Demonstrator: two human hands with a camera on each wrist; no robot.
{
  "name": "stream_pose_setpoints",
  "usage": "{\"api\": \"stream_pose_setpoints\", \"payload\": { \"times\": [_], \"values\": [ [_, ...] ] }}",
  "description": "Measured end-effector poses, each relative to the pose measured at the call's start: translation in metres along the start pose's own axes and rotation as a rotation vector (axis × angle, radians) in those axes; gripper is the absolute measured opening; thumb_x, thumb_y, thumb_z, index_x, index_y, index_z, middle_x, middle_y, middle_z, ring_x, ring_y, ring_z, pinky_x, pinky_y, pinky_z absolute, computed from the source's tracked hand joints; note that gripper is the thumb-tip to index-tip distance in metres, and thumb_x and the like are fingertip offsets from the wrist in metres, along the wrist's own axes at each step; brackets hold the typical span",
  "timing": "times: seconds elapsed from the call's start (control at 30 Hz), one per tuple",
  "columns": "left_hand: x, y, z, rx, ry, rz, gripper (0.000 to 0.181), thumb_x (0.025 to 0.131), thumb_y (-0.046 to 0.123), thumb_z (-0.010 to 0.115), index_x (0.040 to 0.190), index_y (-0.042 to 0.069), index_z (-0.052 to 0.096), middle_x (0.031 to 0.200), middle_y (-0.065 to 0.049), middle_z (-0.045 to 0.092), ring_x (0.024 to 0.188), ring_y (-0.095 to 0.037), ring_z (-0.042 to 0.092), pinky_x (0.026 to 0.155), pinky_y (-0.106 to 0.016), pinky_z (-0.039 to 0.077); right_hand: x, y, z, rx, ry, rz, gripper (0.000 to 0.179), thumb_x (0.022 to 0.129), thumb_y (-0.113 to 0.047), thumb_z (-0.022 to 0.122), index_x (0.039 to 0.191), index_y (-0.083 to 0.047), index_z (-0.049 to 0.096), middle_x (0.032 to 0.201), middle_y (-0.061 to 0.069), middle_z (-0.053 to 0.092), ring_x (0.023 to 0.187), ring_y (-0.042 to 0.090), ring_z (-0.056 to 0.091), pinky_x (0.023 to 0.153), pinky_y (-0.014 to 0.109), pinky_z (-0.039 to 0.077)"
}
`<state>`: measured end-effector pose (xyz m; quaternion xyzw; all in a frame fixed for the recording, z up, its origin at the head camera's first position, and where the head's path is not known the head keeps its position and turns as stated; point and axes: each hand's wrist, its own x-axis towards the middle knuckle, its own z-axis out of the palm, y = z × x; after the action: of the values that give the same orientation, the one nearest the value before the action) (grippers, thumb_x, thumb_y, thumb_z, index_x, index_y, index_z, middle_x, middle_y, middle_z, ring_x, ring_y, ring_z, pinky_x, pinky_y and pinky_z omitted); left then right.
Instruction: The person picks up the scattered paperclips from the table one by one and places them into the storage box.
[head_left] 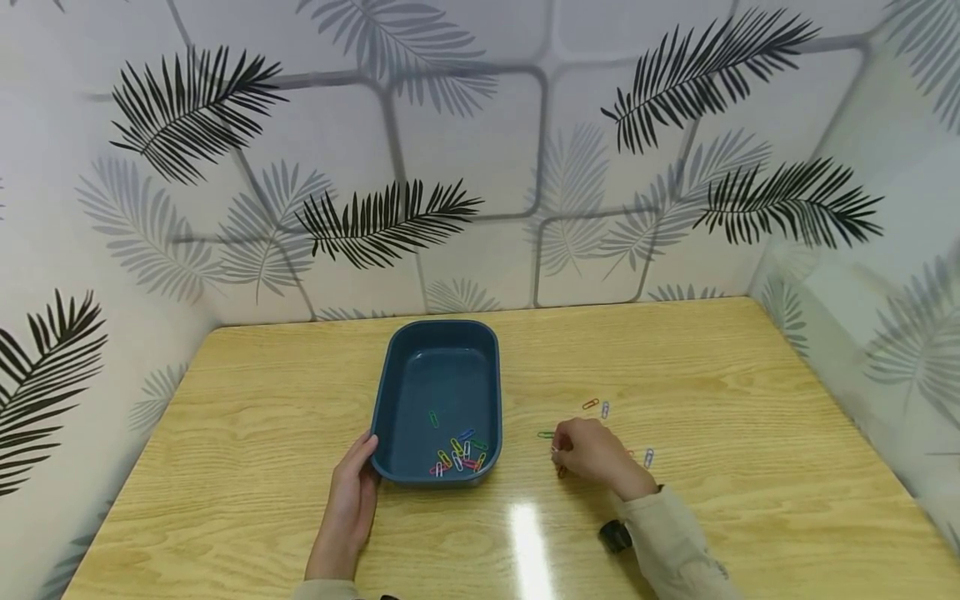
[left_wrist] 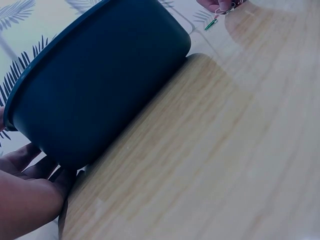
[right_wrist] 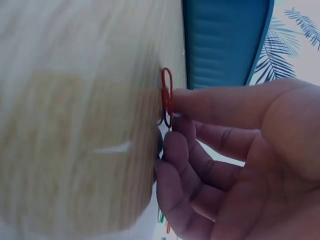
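A dark blue tray (head_left: 437,400) sits on the table, with several coloured paper clips (head_left: 457,454) gathered mostly at its near end. My left hand (head_left: 352,492) holds the tray's near left corner. In the left wrist view, its fingers (left_wrist: 42,167) lie against the outer wall, low down. To the right of the tray, my right hand (head_left: 596,454) is at the tabletop, thumb and fingers together. It pinches a red paper clip (right_wrist: 166,92), which shows at the thumb tip in the right wrist view.
Loose clips lie around my right hand: a green clip (head_left: 545,434), a red clip (head_left: 591,404), a blue clip (head_left: 605,409) and another blue clip (head_left: 648,457). The wood-grain table (head_left: 285,392) meets a leaf-patterned wall covering (head_left: 480,267) at the back.
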<state>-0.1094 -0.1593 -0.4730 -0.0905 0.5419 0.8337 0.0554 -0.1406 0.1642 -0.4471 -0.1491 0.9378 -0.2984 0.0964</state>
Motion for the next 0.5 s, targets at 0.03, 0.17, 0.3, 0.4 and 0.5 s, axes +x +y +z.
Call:
{"api": "stream_pose_setpoints", "payload": {
  "times": [0.03,0.17,0.3,0.4,0.5],
  "values": [
    [0.0,0.0,0.0,0.001,0.0,0.001,0.054,0.105,0.02,0.038,0.149,-0.009,0.021,0.154,-0.02,0.021,0.142,-0.025,0.018,0.116,-0.037,0.012,0.0,0.001,-0.001,0.017,-0.009,0.001,0.014,0.087,-0.001,0.068,0.077,-0.008,0.062,0.069,-0.003,0.058,0.061,0.011,0.051,0.056,0.029,0.045],
    [-0.001,-0.001,0.002,0.008,-0.005,0.003,0.055,0.106,0.021,0.037,0.149,-0.009,0.02,0.155,-0.021,0.02,0.142,-0.026,0.017,0.116,-0.038,0.012,-0.001,0.004,-0.004,0.072,-0.018,0.012,0.01,0.091,-0.002,0.063,0.083,-0.007,0.061,0.075,0.0,0.06,0.065,0.012,0.052,0.057,0.03,0.045],
    [-0.001,-0.002,0.001,0.001,-0.005,-0.002,0.054,0.105,0.02,0.037,0.148,-0.009,0.022,0.154,-0.02,0.021,0.142,-0.025,0.018,0.116,-0.037,0.013,0.0,0.004,-0.009,0.14,-0.02,0.012,0.008,0.092,-0.006,0.061,0.086,-0.004,0.067,0.077,0.0,0.061,0.065,0.014,0.051,0.057,0.03,0.045],
    [0.0,-0.002,0.0,-0.002,-0.005,-0.001,0.054,0.105,0.02,0.038,0.148,-0.009,0.022,0.154,-0.019,0.022,0.142,-0.024,0.019,0.116,-0.037,0.013,0.001,0.004,-0.013,0.211,-0.021,0.011,0.011,0.092,-0.007,0.061,0.089,-0.002,0.071,0.077,0.0,0.062,0.065,0.014,0.052,0.057,0.03,0.046],
    [0.0,-0.001,-0.001,-0.005,-0.004,-0.001,0.055,0.105,0.021,0.039,0.149,-0.008,0.023,0.154,-0.017,0.023,0.142,-0.023,0.019,0.116,-0.035,0.014,0.004,0.002,-0.015,0.281,-0.017,0.032,0.012,0.092,-0.008,0.061,0.091,-0.001,0.072,0.078,0.001,0.063,0.067,0.015,0.055,0.059,0.031,0.047]
  ]
}}
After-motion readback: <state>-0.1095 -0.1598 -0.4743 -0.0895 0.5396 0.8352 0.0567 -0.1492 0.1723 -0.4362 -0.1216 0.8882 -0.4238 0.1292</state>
